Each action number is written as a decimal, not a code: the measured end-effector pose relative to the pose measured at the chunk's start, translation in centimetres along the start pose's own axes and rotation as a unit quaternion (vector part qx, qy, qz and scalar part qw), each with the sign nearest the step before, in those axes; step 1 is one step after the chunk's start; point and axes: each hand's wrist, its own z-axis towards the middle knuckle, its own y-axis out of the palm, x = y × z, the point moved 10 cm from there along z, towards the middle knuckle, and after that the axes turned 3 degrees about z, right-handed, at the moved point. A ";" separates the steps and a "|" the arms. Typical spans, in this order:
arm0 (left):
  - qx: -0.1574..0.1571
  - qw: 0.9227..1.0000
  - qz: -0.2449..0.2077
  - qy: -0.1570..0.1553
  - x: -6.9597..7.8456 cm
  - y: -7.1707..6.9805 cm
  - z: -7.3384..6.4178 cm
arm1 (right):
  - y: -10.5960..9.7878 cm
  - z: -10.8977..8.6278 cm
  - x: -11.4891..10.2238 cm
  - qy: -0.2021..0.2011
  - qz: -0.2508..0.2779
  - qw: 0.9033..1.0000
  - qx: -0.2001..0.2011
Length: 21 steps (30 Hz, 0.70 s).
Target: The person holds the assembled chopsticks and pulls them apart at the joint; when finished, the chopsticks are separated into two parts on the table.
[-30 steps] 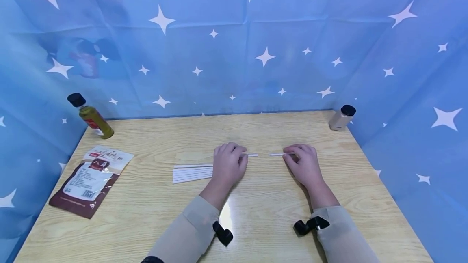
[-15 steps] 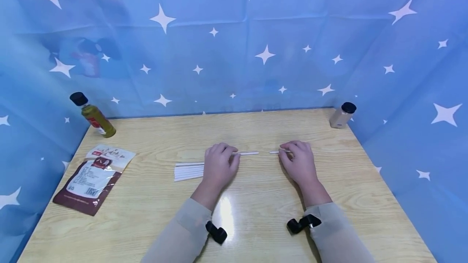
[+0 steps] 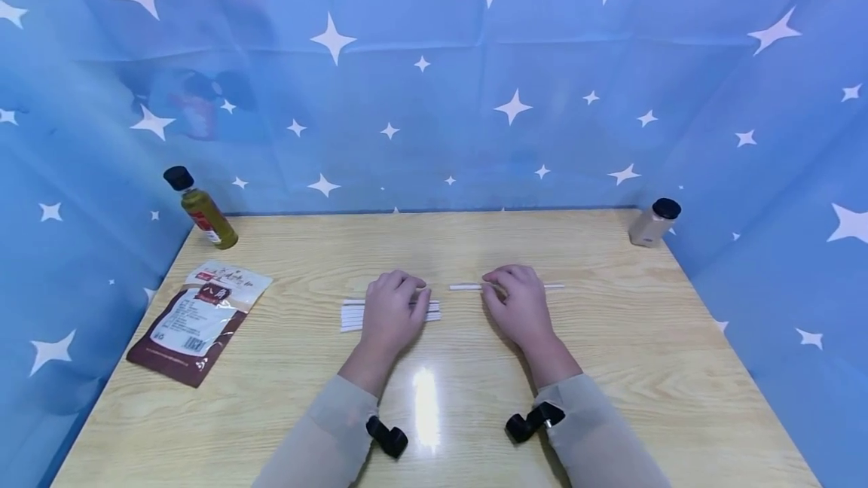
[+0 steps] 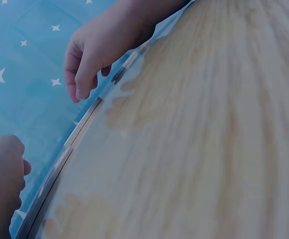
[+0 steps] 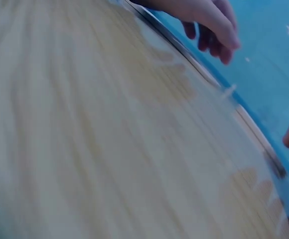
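In the head view my left hand (image 3: 393,307) is over a flat bundle of thin white sticks (image 3: 353,315), which show on both sides of it. Its fingers are loosely bent; in the right wrist view this left hand (image 5: 209,27) hangs with nothing visible between the fingers. To the right my right hand (image 3: 521,306) has thumb and index finger at a white stick (image 3: 464,287). White stick also shows beyond the hand's right side; the part beneath is hidden, so I cannot tell whether it is one piece. The left wrist view shows the right hand's (image 4: 99,52) fingertips close together.
At the back left stands a green bottle (image 3: 210,218) with a black cap. Before it lies a brown-and-white pouch (image 3: 197,322). A small jar (image 3: 652,224) with a black lid stands at the back right. A blue star-patterned cloth (image 3: 434,149) encloses the wooden table (image 3: 475,413).
My left hand has slid left off its white stick and over the bundle. My right hand has moved left along the row, and stick now shows on both sides of it.
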 end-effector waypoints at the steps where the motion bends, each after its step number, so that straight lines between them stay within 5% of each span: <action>1: -0.003 1.000 0.003 -0.002 -0.2 0.0 -0.1 | 0.5 0.1 -0.5 -0.005 0.001 1.000 -0.002; 21: -0.007 0.999 0.007 -0.035 -5.0 -3.1 -2.4 | 7.2 0.8 -8.2 -0.077 0.018 0.995 -0.054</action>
